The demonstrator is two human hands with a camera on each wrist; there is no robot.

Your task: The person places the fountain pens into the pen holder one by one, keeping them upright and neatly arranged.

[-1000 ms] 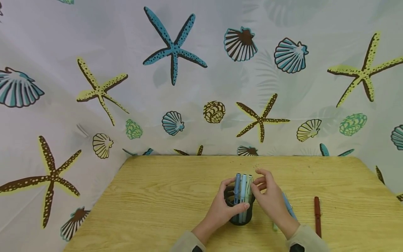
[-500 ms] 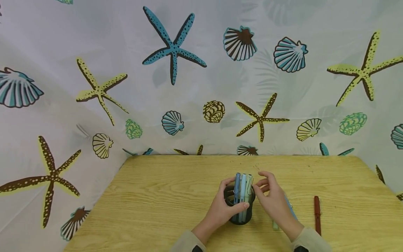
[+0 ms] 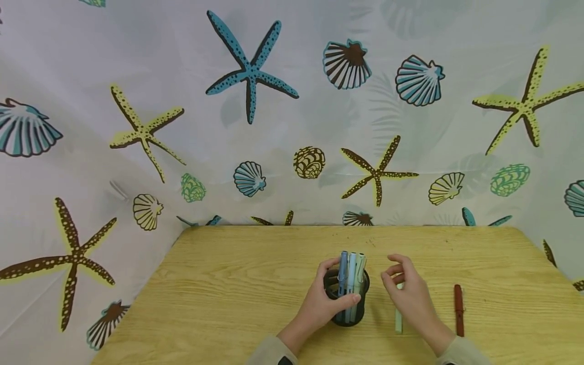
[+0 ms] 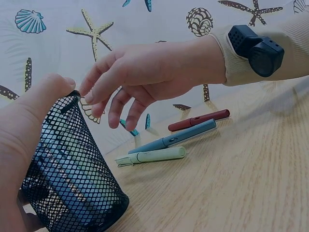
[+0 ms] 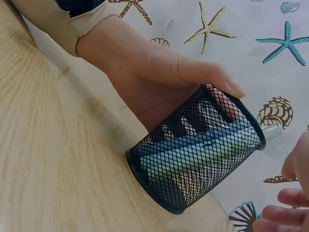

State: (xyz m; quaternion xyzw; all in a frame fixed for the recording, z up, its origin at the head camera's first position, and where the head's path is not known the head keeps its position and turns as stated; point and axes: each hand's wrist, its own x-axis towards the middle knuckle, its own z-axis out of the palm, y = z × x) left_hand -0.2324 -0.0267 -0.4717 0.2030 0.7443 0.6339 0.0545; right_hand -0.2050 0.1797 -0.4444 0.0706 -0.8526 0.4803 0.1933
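Note:
My left hand (image 3: pixel 321 299) grips a black mesh pen cup (image 4: pixel 79 164), thumb at its front and fingers round the far side. In the cup stand a dark blue pen (image 3: pixel 343 268), a light blue pen (image 3: pixel 352 266) and a pale green pen (image 3: pixel 360 266), their capped ends above the rim. To the right of the cup, apart from it, hovers my right hand (image 3: pixel 410 291) with loosely bent fingers and nothing in them. Below it on the table lies another pale green pen (image 3: pixel 399 322), partly covered in the head view. A blue pen (image 4: pixel 174 137) beside it is hidden there.
A dark red pen (image 3: pixel 459 309) lies on the wooden table (image 3: pixel 228 284), right of my right hand. A white cloth (image 3: pixel 292 121) printed with starfish and shells hangs behind the table and along its sides.
My right hand has drawn away from the pens in the cup, moving right and toward me. My left hand and the cup stay where they were.

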